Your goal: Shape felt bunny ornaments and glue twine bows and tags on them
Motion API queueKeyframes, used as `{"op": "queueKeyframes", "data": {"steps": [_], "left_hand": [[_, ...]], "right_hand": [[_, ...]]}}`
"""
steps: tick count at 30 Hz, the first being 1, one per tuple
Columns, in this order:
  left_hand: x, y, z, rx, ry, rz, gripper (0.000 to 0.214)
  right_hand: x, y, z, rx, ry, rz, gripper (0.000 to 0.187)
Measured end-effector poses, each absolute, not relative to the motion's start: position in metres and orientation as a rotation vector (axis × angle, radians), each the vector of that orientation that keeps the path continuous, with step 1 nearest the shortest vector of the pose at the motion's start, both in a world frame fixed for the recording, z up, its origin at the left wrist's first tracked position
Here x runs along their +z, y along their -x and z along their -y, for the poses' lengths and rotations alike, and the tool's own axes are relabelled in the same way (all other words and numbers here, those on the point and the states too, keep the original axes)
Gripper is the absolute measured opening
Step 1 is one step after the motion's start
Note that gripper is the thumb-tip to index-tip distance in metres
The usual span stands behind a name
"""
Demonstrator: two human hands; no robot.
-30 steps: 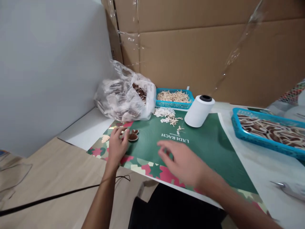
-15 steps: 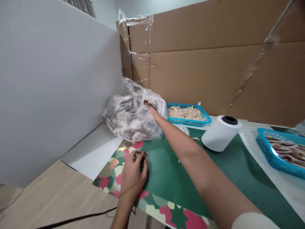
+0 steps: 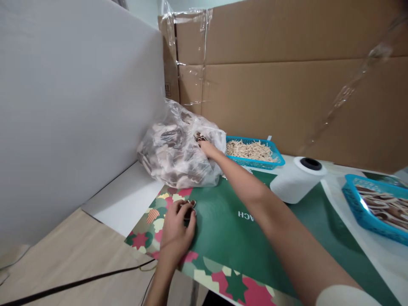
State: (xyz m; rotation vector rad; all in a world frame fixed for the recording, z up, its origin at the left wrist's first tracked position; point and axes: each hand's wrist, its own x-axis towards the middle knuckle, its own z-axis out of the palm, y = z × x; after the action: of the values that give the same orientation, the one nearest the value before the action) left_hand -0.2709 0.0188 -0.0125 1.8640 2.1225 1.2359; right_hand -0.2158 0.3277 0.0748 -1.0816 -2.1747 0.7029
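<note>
My left hand (image 3: 177,227) rests on the green patterned sheet (image 3: 219,238), its fingers curled round a small brown cutout piece with white edging (image 3: 191,203). The piece is mostly covered by the fingers. My right hand (image 3: 208,148) reaches into the mouth of a clear plastic bag (image 3: 177,170) that bulges with pale and brown pieces. Brown, white-edged pieces (image 3: 200,137) show right at its fingertips. The fingers are partly hidden there, so whether they grip a piece is unclear.
Behind the sheet sits a blue basket (image 3: 267,165) of pale, thin strips. A white thread cone (image 3: 291,180) stands right of my forearm. Another blue basket (image 3: 353,199) holds brown-and-white pieces. Cardboard (image 3: 270,97) walls the back; a white panel (image 3: 79,106) stands left.
The view has shifted slightly, and white lettering now shows on the sheet beside my right forearm. My right hand stays at the bag's mouth, with more brown pieces showing there. My left hand barely moves.
</note>
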Motion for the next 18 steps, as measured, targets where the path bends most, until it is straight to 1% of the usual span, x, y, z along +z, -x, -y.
{"op": "queueKeyframes", "data": {"steps": [5,13,18], "left_hand": [[-0.009,0.270,-0.020,1.279,-1.810,-2.092,0.022],[-0.006,0.267,-0.020,1.281,-1.747,-2.113,0.020],[-0.005,0.267,-0.021,1.282,-1.784,-2.117,0.019]], "right_hand": [[0.099,0.188,-0.325,0.632,1.212,2.406,0.034],[0.102,0.175,-0.300,0.482,1.263,2.321,0.036],[0.103,0.157,-0.286,0.423,1.270,2.229,0.030]]}}
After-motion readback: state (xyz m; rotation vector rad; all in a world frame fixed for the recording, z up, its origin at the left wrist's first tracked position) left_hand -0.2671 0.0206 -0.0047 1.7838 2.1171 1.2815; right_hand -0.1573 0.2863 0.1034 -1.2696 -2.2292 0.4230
